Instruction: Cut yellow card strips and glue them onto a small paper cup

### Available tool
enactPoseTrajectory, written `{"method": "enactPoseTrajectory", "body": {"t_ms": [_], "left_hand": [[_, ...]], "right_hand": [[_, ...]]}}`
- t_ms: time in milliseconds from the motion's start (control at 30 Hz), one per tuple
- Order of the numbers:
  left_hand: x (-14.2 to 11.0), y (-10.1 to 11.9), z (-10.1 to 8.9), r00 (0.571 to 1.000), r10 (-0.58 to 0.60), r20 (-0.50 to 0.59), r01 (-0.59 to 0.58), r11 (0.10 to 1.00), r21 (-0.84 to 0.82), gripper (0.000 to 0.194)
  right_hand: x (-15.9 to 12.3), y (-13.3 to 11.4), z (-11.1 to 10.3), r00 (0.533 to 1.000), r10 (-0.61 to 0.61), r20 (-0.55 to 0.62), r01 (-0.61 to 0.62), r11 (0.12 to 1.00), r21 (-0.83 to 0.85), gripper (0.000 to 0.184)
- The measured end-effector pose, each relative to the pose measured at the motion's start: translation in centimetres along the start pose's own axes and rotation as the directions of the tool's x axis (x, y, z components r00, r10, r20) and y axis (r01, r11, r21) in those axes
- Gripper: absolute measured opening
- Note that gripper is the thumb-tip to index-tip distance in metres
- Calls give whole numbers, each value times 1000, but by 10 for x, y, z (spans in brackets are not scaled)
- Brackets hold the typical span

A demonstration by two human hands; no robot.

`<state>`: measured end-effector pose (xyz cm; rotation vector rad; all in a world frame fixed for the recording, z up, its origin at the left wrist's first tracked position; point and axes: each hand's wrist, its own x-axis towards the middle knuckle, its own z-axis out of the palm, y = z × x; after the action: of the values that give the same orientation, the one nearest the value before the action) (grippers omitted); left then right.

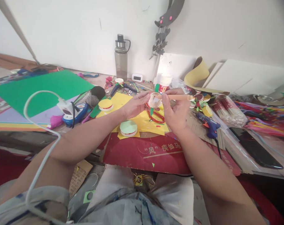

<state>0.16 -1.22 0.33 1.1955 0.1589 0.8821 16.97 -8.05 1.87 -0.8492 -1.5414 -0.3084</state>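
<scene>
Between my hands is a short white paper cup piece (154,102) with green strips above and below it. My left hand (137,104) grips its left rim. My right hand (178,111) is closed on a light-orange pen-like stick (176,97), whose left end reaches to the cup's inside; its exact kind is unclear. Just under the cup lie red-handled scissors (156,117) on yellow sheets (142,120). Nearer my left forearm are a round piece with a pale green top (128,128) and another with a yellow top (105,104).
A bottle (121,59) and stacked paper cups (165,80) stand at the back. Green sheet (43,89) and a blue corded device (75,114) lie left. Blue glue gun (211,126), phone (256,147) and colourful pipe cleaners (268,115) lie right. A white cable (44,159) crosses my left arm.
</scene>
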Motion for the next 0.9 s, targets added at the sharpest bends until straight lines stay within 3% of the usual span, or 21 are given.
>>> {"method": "enactPoseTrajectory", "body": {"t_ms": [633,900], "left_hand": [[3,-1,-8,999,19,-29,-18,1000,26,48],[1,2,-1,999,25,-33,-25,1000,16,41]], "right_hand": [[1,-1,0,1000,5,11,-5,1000,4,20],[2,-2,-1,999,50,15,-51,998,25,20]]}}
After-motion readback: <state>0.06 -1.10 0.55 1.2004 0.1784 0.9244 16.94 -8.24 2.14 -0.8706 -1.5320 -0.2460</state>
